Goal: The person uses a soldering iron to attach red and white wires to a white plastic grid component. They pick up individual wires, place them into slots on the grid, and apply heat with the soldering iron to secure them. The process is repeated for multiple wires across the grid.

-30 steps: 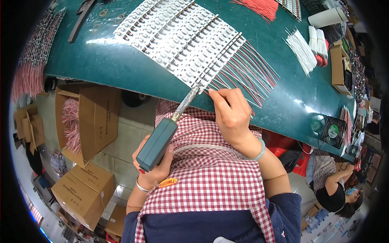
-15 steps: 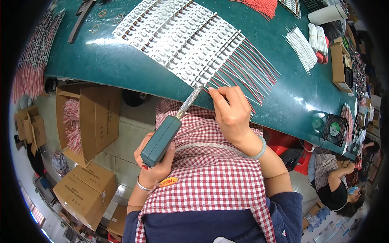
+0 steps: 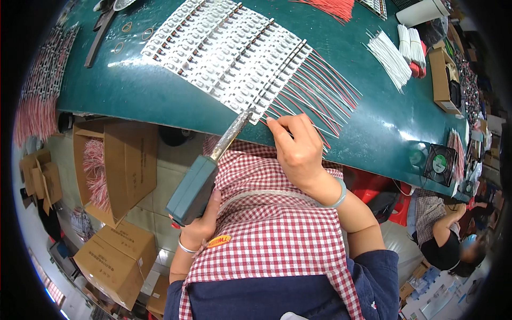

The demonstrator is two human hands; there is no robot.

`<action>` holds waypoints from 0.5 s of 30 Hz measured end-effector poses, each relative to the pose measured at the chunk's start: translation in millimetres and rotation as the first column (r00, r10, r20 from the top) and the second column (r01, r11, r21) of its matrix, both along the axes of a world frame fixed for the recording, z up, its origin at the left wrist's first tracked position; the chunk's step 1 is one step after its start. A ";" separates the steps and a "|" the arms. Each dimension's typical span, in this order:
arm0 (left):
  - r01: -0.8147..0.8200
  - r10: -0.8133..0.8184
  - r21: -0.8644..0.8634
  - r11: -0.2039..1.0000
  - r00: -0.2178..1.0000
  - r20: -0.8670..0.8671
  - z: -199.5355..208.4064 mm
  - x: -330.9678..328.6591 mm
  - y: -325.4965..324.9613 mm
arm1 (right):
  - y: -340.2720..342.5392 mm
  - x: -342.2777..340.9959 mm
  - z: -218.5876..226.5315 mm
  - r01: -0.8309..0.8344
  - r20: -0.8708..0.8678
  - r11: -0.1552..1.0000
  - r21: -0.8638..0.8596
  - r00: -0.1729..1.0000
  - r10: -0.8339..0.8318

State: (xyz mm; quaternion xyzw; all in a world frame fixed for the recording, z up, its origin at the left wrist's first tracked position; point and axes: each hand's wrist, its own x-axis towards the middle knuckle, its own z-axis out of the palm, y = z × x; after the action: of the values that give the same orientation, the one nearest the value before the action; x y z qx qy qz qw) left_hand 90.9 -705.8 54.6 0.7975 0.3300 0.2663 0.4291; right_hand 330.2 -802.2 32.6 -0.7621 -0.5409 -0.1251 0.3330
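Note:
My left hand (image 3: 204, 224) is closed around the green, boxy handle of a soldering iron (image 3: 192, 189). Its metal tip rests at the near corner of a white panel of small circuit boards (image 3: 218, 58) with rows of components. Right beside that corner, my right hand (image 3: 301, 152) has thumb and forefinger pinched together at the panel's wired edge, on a thin wire whose held part is mostly hidden by the fingers. Red and white wires (image 3: 322, 98) fan out to the right from this edge, several of them passing just beyond my right hand.
On the green table (image 3: 368, 128) lie bundles of white wires (image 3: 389, 61), red wires (image 3: 336, 8), rubber bands (image 3: 118, 48) and a dark metal bar (image 3: 100, 40). A small fan (image 3: 440, 165) stands at the right. Cardboard boxes (image 3: 130, 165) sit lower left; another person (image 3: 440, 240) is at far right.
The soldering iron has swung left, its tip moving slightly inward over the panel's corner. My right hand stays pinched at the wired edge. The whole view has shifted a little.

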 end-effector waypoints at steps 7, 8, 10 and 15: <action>0.068 -0.068 -0.045 0.997 0.998 -0.005 3.9 9.1 4.5 | -0.9 -0.8 -0.4 0.015 -0.043 1.000 0.005 0.999 -0.014; 0.072 -0.073 -0.038 0.997 0.997 -0.008 3.7 9.7 4.7 | -0.9 -0.8 -0.8 0.015 -0.042 1.000 0.007 0.999 -0.015; 0.079 -0.080 -0.031 0.996 0.997 -0.019 3.5 9.6 4.9 | -0.9 -1.1 -0.3 0.017 -0.041 1.000 0.006 0.999 -0.017; 0.055 -0.057 -0.054 0.997 0.998 -0.038 2.0 7.5 2.9 | -0.9 -0.3 -1.0 0.013 -0.039 1.000 0.018 0.999 -0.012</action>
State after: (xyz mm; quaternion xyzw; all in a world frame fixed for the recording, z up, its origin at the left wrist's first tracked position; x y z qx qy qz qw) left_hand 98.5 -702.9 56.6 0.7999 0.3229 0.2298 0.4507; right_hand 329.9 -803.1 31.6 -0.7647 -0.5284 -0.1172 0.3497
